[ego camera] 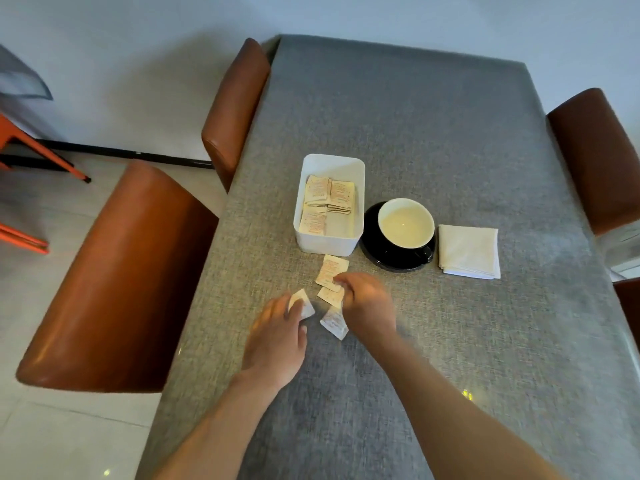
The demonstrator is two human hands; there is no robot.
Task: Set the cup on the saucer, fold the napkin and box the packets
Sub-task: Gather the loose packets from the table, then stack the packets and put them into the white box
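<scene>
Paper packets being gathered for boxing.
Right hand (363, 299) fingers pinch one packet (330, 273); left hand (280, 327) fingers press another (302, 303) near the white box (329, 161).

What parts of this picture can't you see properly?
All in the head view:
- Packet writing: too small to read.
- Right hand fingertips: curled under, blurred; its grip on a loose packet is unclear.
- Left hand: blurred, covering part of another packet.
- Cup handle: barely shows against the black saucer.
</scene>
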